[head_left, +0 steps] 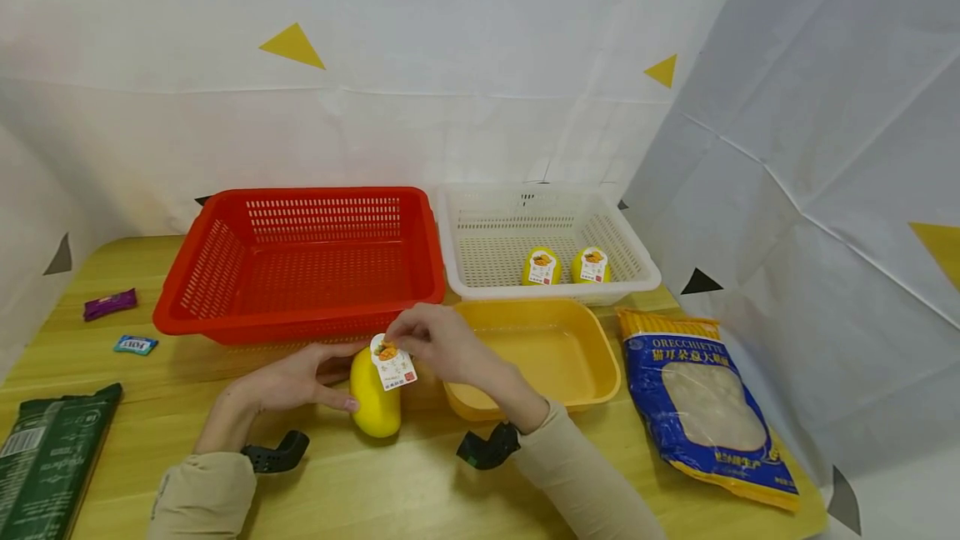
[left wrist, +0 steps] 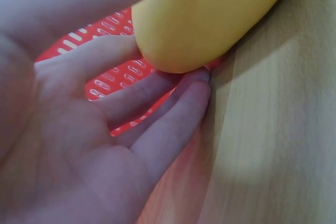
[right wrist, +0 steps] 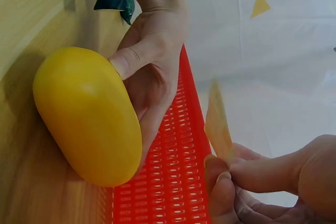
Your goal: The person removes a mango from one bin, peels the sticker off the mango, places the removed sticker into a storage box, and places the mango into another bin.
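Before the red basket (head_left: pixel 300 261), the head view shows a yellow mango (head_left: pixel 375 398) lying on the table (head_left: pixel 420 482). From the left wrist, the left hand (left wrist: pixel 89 145) cradles it, fingers curled around. From the right wrist, the right hand (right wrist: pixel 273 187) pinches the label (right wrist: pixel 218 124), lifted off the mango.

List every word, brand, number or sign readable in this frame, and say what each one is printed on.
"ORECCHIETTE" in white capitals on the blue pasta bag; the Chinese line under it is too small to read.
Tag pinched by the right hand over the yellow mango: fruit picture, text unreadable.
Labels on the two mangoes in the white basket: unreadable.
Small blue packet: blurred.
Green bag: barcode label, unreadable.
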The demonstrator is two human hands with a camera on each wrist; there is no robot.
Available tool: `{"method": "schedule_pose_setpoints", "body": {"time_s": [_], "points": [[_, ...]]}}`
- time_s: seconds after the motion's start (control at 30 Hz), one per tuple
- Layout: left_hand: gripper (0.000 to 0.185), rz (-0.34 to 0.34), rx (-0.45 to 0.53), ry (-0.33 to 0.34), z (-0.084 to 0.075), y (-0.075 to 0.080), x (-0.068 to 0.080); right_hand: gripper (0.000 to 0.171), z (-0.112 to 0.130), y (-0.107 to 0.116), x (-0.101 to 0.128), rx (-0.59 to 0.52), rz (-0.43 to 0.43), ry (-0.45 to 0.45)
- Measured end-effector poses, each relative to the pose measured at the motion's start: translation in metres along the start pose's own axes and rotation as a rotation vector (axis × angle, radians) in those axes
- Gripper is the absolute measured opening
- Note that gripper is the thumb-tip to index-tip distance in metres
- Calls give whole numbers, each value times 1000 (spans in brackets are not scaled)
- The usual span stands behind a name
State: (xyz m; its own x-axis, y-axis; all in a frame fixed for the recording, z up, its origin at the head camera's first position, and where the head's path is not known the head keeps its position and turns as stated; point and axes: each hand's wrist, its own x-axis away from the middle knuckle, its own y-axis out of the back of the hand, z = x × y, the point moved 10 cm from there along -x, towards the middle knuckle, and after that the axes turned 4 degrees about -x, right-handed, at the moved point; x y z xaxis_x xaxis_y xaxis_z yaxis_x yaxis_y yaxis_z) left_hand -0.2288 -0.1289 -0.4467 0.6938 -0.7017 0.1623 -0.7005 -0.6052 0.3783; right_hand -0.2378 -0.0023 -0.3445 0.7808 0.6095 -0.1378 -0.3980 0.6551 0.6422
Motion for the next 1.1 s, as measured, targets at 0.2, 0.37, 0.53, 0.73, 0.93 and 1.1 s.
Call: {"method": "schedule_pose_setpoints", "body": {"time_s": [0.2, 0.37, 0.53, 0.73, 0.93, 1.1], "points": [[83, 1, -2, 15, 2, 0, -1, 12, -9, 0, 0, -22, 27, -63], [82, 1, -10, 24, 4, 0, -1, 12, -10, 3, -1, -43, 19, -62], [81, 10, -6, 17, 2, -1, 0, 10, -9, 10, 0, -73, -32, -39], [84, -2, -22, 29, 3, 1, 1, 10, -12, 15, 0, -90, -53, -53], [86, -12, -13, 44, 7, 2, 0, 8, -16, 20, 1, -103, -65, -49], [86, -1, 25, 22, 6, 0, 1, 7, -19, 24, 2, -110, -52, -59]]}}
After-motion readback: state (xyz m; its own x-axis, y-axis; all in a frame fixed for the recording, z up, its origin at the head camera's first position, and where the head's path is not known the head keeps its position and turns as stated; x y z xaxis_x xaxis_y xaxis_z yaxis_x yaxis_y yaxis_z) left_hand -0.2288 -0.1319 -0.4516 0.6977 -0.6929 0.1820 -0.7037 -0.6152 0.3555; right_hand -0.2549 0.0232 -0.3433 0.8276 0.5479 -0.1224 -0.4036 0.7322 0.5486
